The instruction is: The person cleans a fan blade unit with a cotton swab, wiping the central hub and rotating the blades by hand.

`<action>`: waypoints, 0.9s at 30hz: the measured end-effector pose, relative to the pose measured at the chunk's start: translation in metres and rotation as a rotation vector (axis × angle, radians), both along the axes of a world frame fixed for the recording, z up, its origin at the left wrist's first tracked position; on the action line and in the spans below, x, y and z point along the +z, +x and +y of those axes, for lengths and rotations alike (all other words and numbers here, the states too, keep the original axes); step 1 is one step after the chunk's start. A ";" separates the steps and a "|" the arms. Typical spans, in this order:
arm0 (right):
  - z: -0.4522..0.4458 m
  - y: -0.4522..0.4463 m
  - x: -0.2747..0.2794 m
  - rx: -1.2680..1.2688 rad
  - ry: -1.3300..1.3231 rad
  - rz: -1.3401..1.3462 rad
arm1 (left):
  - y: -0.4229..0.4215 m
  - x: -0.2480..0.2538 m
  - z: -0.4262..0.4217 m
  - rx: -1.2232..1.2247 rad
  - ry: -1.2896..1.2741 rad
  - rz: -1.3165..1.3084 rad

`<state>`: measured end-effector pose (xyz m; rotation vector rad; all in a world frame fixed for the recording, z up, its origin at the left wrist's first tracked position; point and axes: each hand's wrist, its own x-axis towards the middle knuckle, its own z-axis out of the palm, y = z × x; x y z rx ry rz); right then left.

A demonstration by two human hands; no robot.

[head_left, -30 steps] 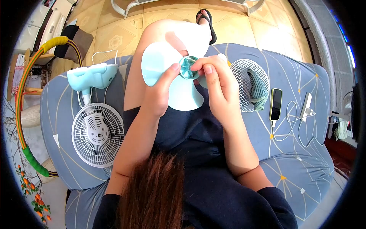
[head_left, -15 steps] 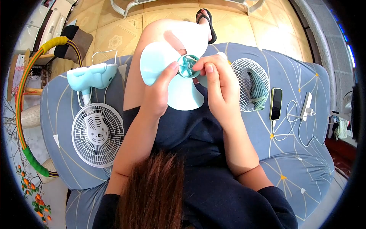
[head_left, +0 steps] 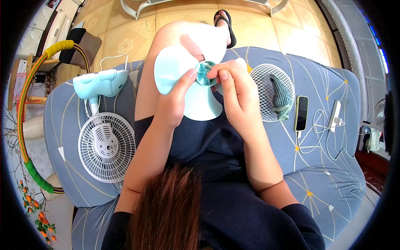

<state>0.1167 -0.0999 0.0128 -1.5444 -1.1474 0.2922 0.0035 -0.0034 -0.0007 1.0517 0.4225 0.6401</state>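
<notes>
One rotor (head_left: 202, 104), two grilles (head_left: 107, 146), one phone (head_left: 301, 114).
Over the lap (head_left: 202, 143), left grip (head_left: 174, 100) clasps the rotor at its hub (head_left: 202, 77); right grip (head_left: 238, 93) curls at the hub, pinching anything or not, I can't tell.

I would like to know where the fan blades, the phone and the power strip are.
Fan blades (head_left: 203, 102): head view, on the lower light-blue blade.
Phone (head_left: 301, 113): head view, on its dark screen.
Power strip (head_left: 334, 115): head view, on its white body.

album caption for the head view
Left hand holding light-blue fan blades, right hand at the hub, white fan grille on the sofa nearby.
</notes>
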 end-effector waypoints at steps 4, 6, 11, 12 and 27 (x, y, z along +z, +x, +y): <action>-0.004 -0.001 0.010 -0.014 -0.094 0.053 | 0.000 -0.004 0.001 -0.015 -0.086 -0.088; -0.005 -0.002 0.011 -0.003 -0.128 0.136 | 0.000 -0.005 0.001 -0.011 -0.074 -0.079; -0.002 -0.002 0.008 -0.046 -0.068 -0.015 | 0.000 -0.003 0.001 -0.023 -0.114 -0.056; -0.001 -0.003 0.006 -0.058 -0.042 -0.041 | 0.000 -0.004 0.001 -0.024 -0.128 -0.055; -0.003 -0.003 0.008 -0.018 -0.055 -0.120 | -0.002 -0.009 0.002 -0.014 -0.034 -0.071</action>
